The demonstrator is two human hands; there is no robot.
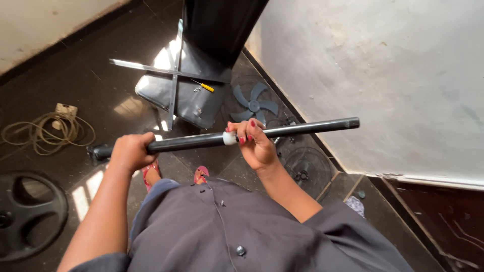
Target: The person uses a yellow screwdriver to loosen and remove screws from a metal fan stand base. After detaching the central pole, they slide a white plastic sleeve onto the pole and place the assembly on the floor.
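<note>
I hold a long black telescopic pole (pixel 191 141) level across my front, its thinner end reaching right toward the wall. My left hand (pixel 132 151) is wrapped around the thick part near its left end. My right hand (pixel 253 142) grips the middle, fingers over a white collar (pixel 230 138) where the thinner tube (pixel 312 126) comes out. Below the pole I see my grey garment and my feet in pink sandals (pixel 200 174).
On the dark tiled floor lie a crossed metal base (pixel 174 70) on a grey sheet, a yellow-handled screwdriver (pixel 205 86), a grey fan blade (pixel 254 105), a round wire fan guard (pixel 307 170), a coiled cable with a socket (pixel 48 128) and a black round part (pixel 27 214). A white wall stands at right.
</note>
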